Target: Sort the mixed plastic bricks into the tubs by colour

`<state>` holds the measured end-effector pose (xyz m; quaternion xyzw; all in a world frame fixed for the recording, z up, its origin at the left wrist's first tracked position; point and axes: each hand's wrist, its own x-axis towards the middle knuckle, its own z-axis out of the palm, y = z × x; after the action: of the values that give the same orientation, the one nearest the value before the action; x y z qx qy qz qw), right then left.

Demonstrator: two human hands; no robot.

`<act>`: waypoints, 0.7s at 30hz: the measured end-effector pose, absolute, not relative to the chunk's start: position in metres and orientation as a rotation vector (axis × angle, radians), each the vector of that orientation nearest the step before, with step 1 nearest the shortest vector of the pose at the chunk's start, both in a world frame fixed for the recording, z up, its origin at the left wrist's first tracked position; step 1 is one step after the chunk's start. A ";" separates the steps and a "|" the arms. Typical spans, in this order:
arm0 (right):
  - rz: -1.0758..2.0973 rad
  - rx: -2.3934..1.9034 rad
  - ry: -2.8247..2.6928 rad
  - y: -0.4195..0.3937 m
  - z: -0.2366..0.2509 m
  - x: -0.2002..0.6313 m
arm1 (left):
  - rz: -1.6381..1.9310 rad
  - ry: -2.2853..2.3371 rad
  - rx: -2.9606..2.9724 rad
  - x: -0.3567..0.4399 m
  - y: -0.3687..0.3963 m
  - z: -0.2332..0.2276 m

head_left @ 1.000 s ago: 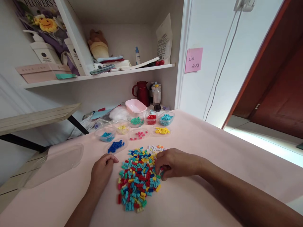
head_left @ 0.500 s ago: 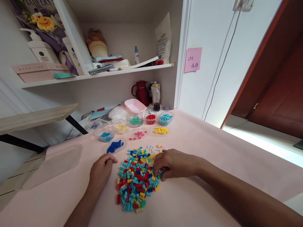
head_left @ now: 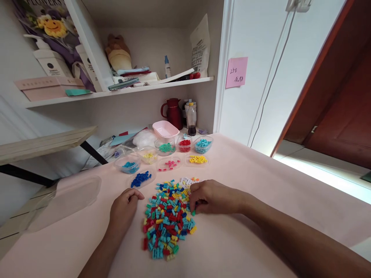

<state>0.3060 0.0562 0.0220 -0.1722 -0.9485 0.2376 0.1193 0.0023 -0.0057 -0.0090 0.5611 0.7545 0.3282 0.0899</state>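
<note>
A: Lower centre of frame, what's there?
B: Heap of small mixed-colour plastic bricks [head_left: 168, 218] on a pink table [head_left: 246, 247]. Teal, red, yellow, blue, green, all jumbled.

A: Right hand?
B: Right hand [head_left: 216, 197] sits at the heap's right edge, fingers curled down, fingertips pinching a small green brick [head_left: 193, 212] right at the table surface. Grasping, not released.

A: Left hand?
B: Left hand [head_left: 124, 208] rests on the table just left of the heap, loosely curled, knuckles up. Can't tell if anything is inside it. Not touching the heap as far as I can see.

A: Sorted stuff?
B: Above the heap, mid frame. Blue bricks [head_left: 141, 179] on a clear lid just above the left hand. Pink bricks [head_left: 169, 164] and yellow bricks [head_left: 198, 159] on two more clear lids. Behind those, clear tubs: teal [head_left: 130, 166], pale yellow [head_left: 148, 156], green [head_left: 166, 147], red [head_left: 184, 144], light blue [head_left: 203, 144]. Small white and orange bits [head_left: 189, 180] at the heap's top edge, near the right hand.

A: Anything else?
B: Empty-looking pink tub [head_left: 165, 129] behind the green one. Dark red jug [head_left: 173, 112] and a bottle [head_left: 191, 119] at the wall. Large clear lid [head_left: 69, 197] at left of frame. Pink sticky note [head_left: 237, 72] upper centre-right. Cluttered shelf [head_left: 121, 92] upper left.
</note>
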 end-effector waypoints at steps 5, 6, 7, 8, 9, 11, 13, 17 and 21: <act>0.712 -0.578 -2.639 0.061 0.022 0.306 | 0.981 2.240 1.681 0.003 -0.006 -0.011; 0.695 -0.592 -2.627 0.062 0.021 0.306 | 0.980 2.242 1.680 0.003 -0.006 -0.011; 0.672 -0.602 -2.621 0.063 0.020 0.306 | 0.979 2.243 1.679 0.003 -0.006 -0.011; 0.650 -0.605 -2.620 0.063 0.018 0.305 | 0.978 2.244 1.679 0.003 -0.007 -0.011; 0.637 -0.602 -2.625 0.064 0.017 0.305 | 0.976 2.243 1.679 0.003 -0.007 -0.011; 0.637 -0.585 -2.649 0.064 0.016 0.305 | 0.972 2.239 1.681 0.003 -0.007 -0.012; 0.624 -0.588 -2.682 0.063 0.014 0.305 | 0.964 2.235 1.683 0.002 -0.008 -0.012; 0.496 -0.684 -2.695 0.063 0.014 0.304 | 0.955 2.243 1.676 0.003 -0.009 -0.012; 0.562 -0.736 -2.607 0.064 0.017 0.304 | 0.941 2.257 1.654 0.003 -0.009 -0.010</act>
<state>0.3037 0.0637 0.0170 -0.2613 -0.9257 0.1997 0.1866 0.0031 -0.0090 -0.0101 0.5577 0.7611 0.3175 0.0945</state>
